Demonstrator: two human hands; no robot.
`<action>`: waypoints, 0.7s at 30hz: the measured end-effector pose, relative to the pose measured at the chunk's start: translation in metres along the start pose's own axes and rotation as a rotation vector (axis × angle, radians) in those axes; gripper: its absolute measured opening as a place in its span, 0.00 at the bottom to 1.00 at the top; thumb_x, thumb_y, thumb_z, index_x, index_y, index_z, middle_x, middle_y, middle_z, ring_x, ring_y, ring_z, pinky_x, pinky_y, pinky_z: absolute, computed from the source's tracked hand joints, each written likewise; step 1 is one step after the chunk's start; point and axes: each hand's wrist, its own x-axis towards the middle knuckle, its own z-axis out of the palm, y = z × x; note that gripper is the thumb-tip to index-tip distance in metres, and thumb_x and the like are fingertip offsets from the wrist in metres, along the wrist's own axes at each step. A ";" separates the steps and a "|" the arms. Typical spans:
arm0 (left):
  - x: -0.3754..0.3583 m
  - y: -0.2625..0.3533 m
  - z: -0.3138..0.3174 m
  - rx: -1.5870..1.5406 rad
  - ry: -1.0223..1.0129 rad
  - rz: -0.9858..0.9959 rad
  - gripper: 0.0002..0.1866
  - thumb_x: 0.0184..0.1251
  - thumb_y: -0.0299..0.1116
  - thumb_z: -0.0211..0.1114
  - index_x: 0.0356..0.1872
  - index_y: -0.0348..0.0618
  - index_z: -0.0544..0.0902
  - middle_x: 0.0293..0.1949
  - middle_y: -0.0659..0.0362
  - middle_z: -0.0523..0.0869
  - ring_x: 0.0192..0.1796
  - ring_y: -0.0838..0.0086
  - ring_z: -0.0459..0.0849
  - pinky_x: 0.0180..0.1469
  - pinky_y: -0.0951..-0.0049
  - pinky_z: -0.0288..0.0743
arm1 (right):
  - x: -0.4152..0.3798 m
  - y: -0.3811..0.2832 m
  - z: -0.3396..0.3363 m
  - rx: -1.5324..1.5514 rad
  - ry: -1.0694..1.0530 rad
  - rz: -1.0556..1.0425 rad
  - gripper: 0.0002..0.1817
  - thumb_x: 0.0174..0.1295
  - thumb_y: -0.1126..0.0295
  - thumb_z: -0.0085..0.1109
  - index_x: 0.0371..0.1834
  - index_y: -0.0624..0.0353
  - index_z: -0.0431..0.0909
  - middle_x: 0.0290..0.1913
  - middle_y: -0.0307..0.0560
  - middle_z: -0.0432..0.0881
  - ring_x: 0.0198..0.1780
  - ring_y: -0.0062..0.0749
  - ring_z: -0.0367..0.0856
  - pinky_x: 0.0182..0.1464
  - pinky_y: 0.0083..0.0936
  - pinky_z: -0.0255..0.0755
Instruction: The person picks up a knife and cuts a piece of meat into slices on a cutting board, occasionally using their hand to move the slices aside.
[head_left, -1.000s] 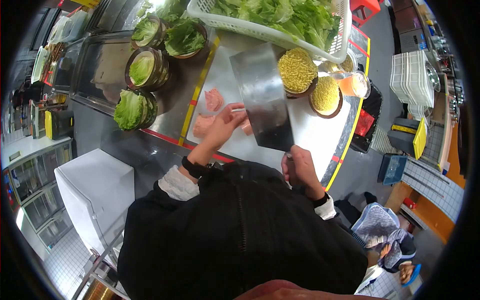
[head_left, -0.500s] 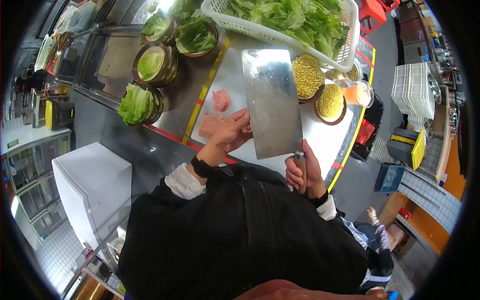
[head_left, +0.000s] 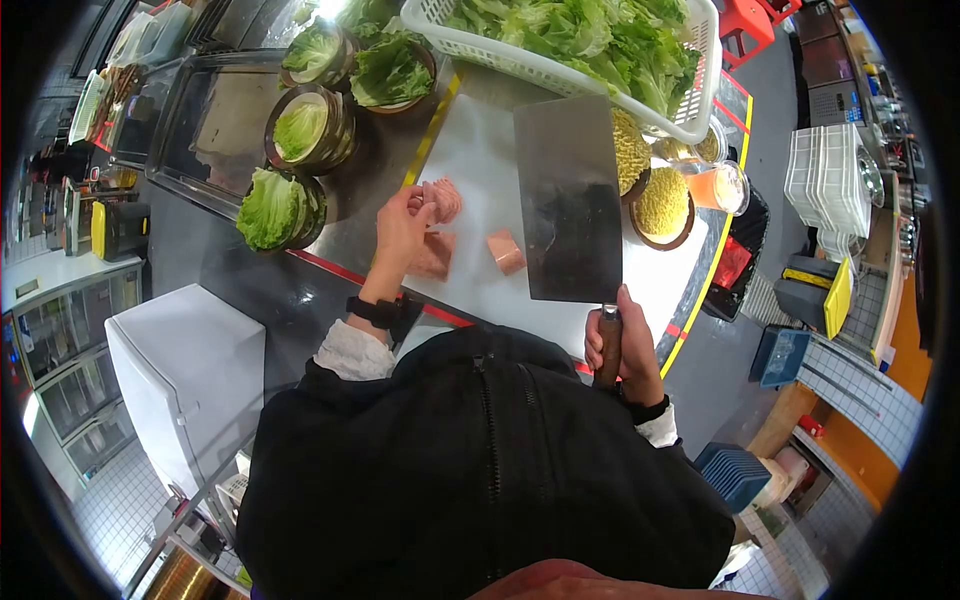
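My right hand (head_left: 625, 345) grips the wooden handle of a wide cleaver (head_left: 572, 200), its blade held over the right part of the white cutting board (head_left: 480, 140). My left hand (head_left: 402, 228) is at the pile of pink luncheon meat slices (head_left: 445, 200), its fingers pinched on the left edge of the pile. Just below the pile sits a larger block of luncheon meat (head_left: 433, 257), partly behind my left hand. A smaller cut piece of luncheon meat (head_left: 506, 252) lies on the board between that block and the blade.
A white basket of lettuce (head_left: 560, 60) stands at the back. Right of the cleaver are bowls of noodles (head_left: 661, 203) and a cup of orange liquid (head_left: 717, 187). Several stacked bowls with lettuce (head_left: 301, 130) stand left, beside a clear lidded container (head_left: 215, 140).
My left hand has moved left and up from beside the blade to the slice pile. The cleaver has shifted right, showing the small cut piece. The pile looks larger.
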 end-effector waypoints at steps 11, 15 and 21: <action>-0.054 0.059 0.037 0.358 -0.294 0.537 0.07 0.59 0.29 0.65 0.38 0.43 0.81 0.39 0.55 0.82 0.43 0.57 0.81 0.46 0.58 0.76 | -0.009 0.010 0.026 -0.687 0.177 -0.088 0.19 0.74 0.58 0.48 0.57 0.60 0.75 0.19 0.44 0.77 0.19 0.30 0.78 0.25 0.27 0.70; -0.065 0.041 0.068 0.301 -0.237 0.681 0.08 0.58 0.28 0.65 0.39 0.45 0.81 0.38 0.56 0.82 0.44 0.59 0.81 0.45 0.62 0.78 | -0.008 0.033 0.032 -0.917 0.252 -0.218 0.19 0.71 0.57 0.53 0.58 0.56 0.75 0.32 0.59 0.85 0.37 0.60 0.84 0.40 0.42 0.77; -0.063 0.018 0.081 0.249 -0.245 0.685 0.12 0.58 0.27 0.66 0.44 0.48 0.83 0.48 0.57 0.83 0.47 0.59 0.82 0.47 0.63 0.79 | -0.006 0.051 0.034 -1.020 0.275 -0.293 0.20 0.70 0.56 0.54 0.59 0.55 0.74 0.33 0.61 0.85 0.38 0.61 0.84 0.40 0.45 0.77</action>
